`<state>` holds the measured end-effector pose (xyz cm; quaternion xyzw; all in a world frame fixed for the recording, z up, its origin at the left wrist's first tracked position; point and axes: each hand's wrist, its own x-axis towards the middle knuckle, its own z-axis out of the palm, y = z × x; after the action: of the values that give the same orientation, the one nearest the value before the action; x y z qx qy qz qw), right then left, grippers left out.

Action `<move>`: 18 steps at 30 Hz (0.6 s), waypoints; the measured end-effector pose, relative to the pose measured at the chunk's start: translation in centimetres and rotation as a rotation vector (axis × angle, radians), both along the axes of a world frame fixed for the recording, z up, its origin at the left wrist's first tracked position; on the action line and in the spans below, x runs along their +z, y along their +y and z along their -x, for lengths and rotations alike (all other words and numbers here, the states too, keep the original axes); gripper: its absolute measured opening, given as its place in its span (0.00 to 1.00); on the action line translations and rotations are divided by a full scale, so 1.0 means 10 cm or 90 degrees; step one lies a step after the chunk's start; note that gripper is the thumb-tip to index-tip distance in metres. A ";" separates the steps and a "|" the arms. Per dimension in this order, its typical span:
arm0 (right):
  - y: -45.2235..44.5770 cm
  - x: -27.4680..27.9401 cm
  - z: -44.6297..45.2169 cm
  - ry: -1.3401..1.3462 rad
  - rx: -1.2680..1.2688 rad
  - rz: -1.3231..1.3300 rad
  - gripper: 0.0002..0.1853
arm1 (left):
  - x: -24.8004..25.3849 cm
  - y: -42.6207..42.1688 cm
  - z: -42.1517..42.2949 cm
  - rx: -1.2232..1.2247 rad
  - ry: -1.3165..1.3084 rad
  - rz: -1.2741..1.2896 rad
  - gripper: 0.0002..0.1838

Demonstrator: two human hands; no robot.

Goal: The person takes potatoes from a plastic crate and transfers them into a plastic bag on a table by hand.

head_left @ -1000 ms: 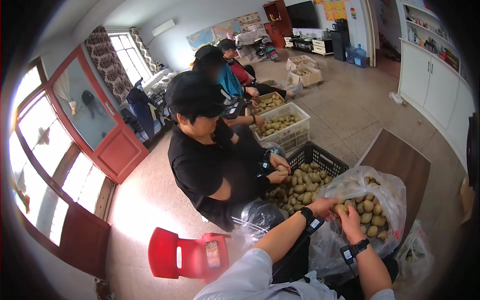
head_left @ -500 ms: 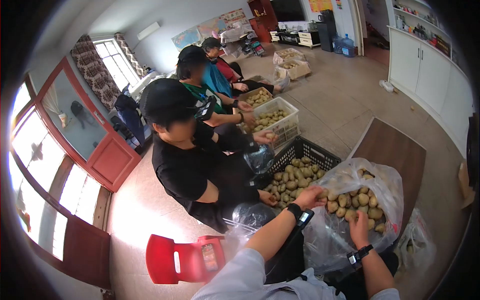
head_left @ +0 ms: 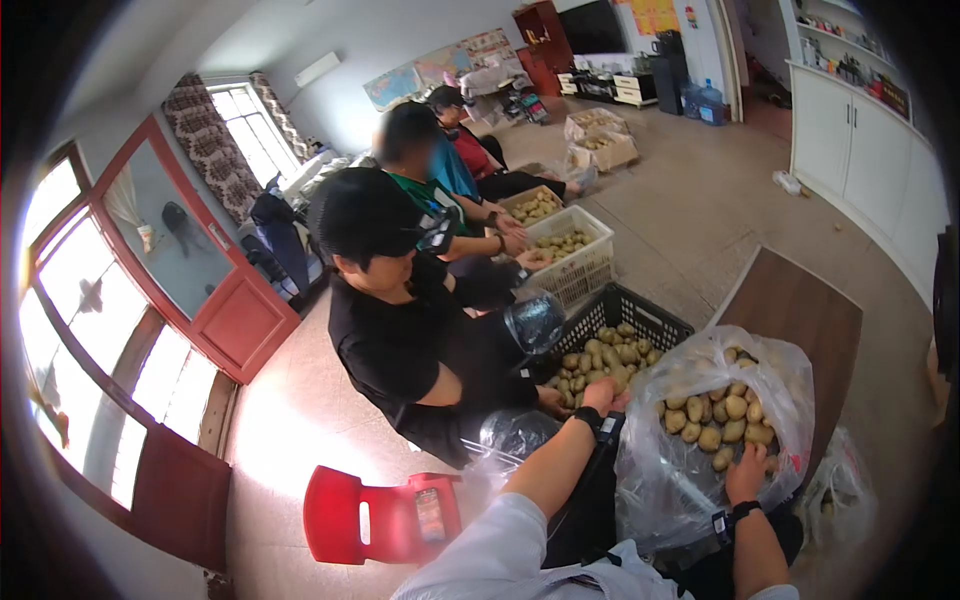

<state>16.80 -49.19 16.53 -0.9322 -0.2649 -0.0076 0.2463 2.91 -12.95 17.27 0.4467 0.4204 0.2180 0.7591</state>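
Observation:
My left hand (head_left: pixel 604 396) is over the near right corner of the black crate (head_left: pixel 665 318), its fingers closed at a potato (head_left: pixel 621 378) and partly hidden. Potatoes (head_left: pixel 597 354) fill much of that crate. My right hand (head_left: pixel 746 476) reaches into the clear plastic bag (head_left: pixel 655 480), fingers curled on a potato (head_left: pixel 771 463) at the near edge of the pile. More potatoes (head_left: pixel 733 430) lie inside the bag, which stands open in front of me. A wristband with a device sits on each of my wrists.
A person in black (head_left: pixel 390 340) sits left of the crate, a hand beside its potatoes. Two more people sit beyond, near a white crate (head_left: pixel 590 268) of potatoes. A red stool (head_left: pixel 385 515) stands at lower left, a brown board (head_left: pixel 785 300) behind the bag.
My left hand has moved left from the bag's edge to the black crate. My right hand has shifted down and right within the bag. The camera view has tilted slightly.

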 end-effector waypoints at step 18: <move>-0.15 -0.18 0.01 0.014 0.017 0.011 0.22 | -0.55 0.42 0.23 -0.283 0.546 -0.871 0.12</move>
<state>16.74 -50.67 14.73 -0.9306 -0.2750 0.0080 0.2413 0.60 -8.76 11.74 0.9256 0.3497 0.0811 0.1199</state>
